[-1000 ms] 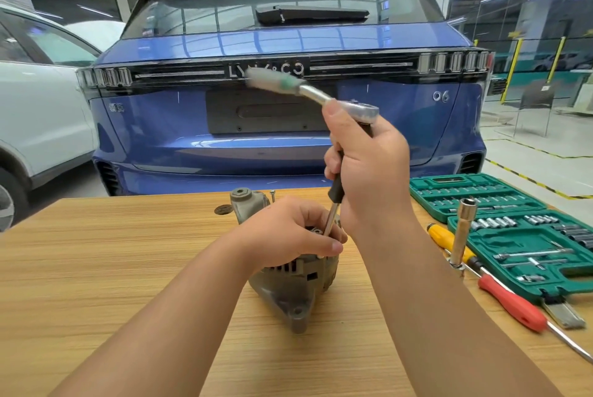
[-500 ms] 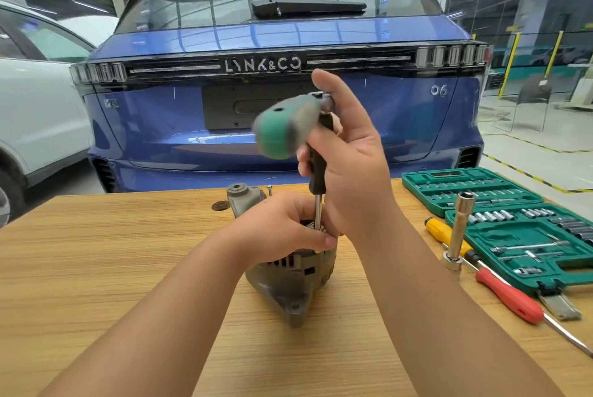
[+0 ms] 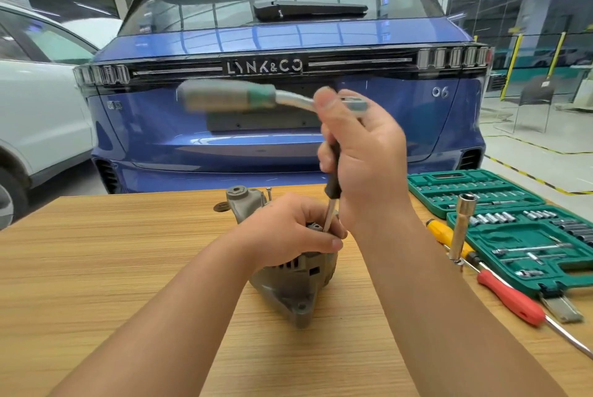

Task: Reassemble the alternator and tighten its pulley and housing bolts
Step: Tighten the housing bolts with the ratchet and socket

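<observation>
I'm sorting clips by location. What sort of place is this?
Probably a car workshop or training garage: a blue car parked right behind the wooden table, an open socket set, and an alternator being worked on.

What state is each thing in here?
Alternator: on the table, held by the left hand.
Ratchet: raised, blurred, extension down into the alternator, gripped by the right hand.
Socket case: open.
Red screwdriver: lying loose.
Yellow screwdriver: lying loose.
</observation>
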Motion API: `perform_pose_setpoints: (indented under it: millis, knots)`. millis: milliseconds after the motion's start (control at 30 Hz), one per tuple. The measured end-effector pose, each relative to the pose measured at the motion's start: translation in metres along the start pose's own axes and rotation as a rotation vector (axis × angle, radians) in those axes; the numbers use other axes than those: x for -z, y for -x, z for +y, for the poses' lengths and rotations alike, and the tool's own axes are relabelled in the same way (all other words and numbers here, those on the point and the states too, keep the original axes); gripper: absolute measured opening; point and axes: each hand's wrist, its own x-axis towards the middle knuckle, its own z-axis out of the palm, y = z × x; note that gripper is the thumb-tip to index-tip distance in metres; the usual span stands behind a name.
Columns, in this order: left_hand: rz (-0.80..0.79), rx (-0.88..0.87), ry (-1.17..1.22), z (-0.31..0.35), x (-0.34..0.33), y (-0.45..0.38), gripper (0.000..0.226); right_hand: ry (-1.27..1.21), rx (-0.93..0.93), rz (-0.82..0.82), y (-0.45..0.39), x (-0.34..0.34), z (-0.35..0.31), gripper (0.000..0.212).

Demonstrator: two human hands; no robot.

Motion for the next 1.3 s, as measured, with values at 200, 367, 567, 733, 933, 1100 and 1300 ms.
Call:
perform_pose_setpoints:
  millis: [200,367,567,733,933,1100,1300]
  knots:
    - [0.004,0.003,0.027,0.001,0.001,-0.001,0.016,-0.092,-0.055,-0.143,-0.004,0.006,-0.004,0.029]
    - [0.004,-0.022,0.086,-0.003,0.001,-0.002,0.011,0.018,0.201,-0.200,0.000,0.001,0.005,0.042]
    - [-0.007,-0.006,0.106,-0.004,0.004,-0.003,0.015,-0.212,0.031,-0.286,0.000,0.004,0.003,0.042]
    - [0.010,-0.011,0.081,-0.004,0.002,-0.002,0.017,-0.209,-0.017,-0.287,0.001,0.005,0.000,0.039]
    - [0.001,0.006,0.025,-0.001,0.001,-0.001,0.014,-0.016,-0.033,-0.007,-0.002,0.004,-0.003,0.017]
    - [-0.016,-0.009,0.067,-0.002,0.004,-0.001,0.017,-0.167,-0.138,-0.117,-0.005,0.008,-0.004,0.016]
    - [-0.035,-0.005,0.099,-0.004,0.005,0.001,0.015,-0.042,0.169,-0.105,0.002,-0.002,0.008,0.035]
